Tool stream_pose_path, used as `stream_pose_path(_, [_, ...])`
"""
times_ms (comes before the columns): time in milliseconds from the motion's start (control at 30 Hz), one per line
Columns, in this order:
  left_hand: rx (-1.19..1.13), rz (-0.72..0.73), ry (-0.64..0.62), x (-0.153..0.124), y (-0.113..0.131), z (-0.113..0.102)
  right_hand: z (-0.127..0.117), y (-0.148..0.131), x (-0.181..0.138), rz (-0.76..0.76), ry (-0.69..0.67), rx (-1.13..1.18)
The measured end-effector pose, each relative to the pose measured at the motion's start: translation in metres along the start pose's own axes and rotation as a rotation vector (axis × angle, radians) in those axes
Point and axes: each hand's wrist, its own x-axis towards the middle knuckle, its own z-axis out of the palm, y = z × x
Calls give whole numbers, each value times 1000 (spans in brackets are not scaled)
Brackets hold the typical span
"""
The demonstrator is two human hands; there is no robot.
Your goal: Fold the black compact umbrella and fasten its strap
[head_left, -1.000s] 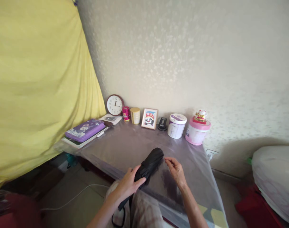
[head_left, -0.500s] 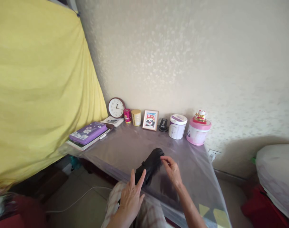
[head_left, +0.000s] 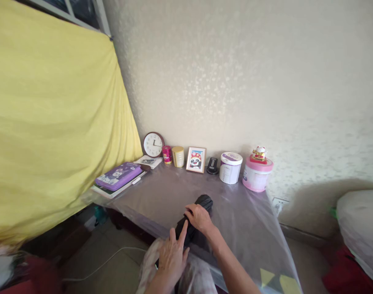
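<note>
A folded black umbrella (head_left: 204, 201) lies at the near edge of the table (head_left: 244, 220), which is covered in clear plastic film; its far end points toward the wall. My right hand (head_left: 199, 217) lies on the umbrella's middle with its fingers curled round it. My left hand (head_left: 172, 257) rests against the near part, index finger stretched along the black cloth and the other fingers loosely apart. The umbrella's handle end is hidden behind my hands.
Along the wall stand a round clock (head_left: 153, 144), a red tin (head_left: 166, 154), a yellow tin (head_left: 178, 156), a panda picture frame (head_left: 196, 159), a white tub (head_left: 230, 168) and a pink tub (head_left: 257, 174). A purple case (head_left: 117, 176) lies on books. A yellow curtain (head_left: 52, 134) hangs left.
My right hand moved left from beside the umbrella's tip onto its middle and closed round it. My left hand let go its grip and now lies open against the near part.
</note>
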Motion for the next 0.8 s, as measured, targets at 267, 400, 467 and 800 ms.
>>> stream_pose_path(267, [55, -4, 37, 1, 1, 5, -6, -10, 2, 79, -100, -88])
stream_pose_path(400, [58, -7, 30, -1, 3, 2, -9, -12, 1, 104, -116, -92])
stream_pose_path(467, [55, -18, 21, -2, 4, 2, -10, -12, 1, 111, -119, -83])
stream_pose_path(800, [-6, -45, -4, 1, 3, 4, -5, -9, 3, 144, -70, 21])
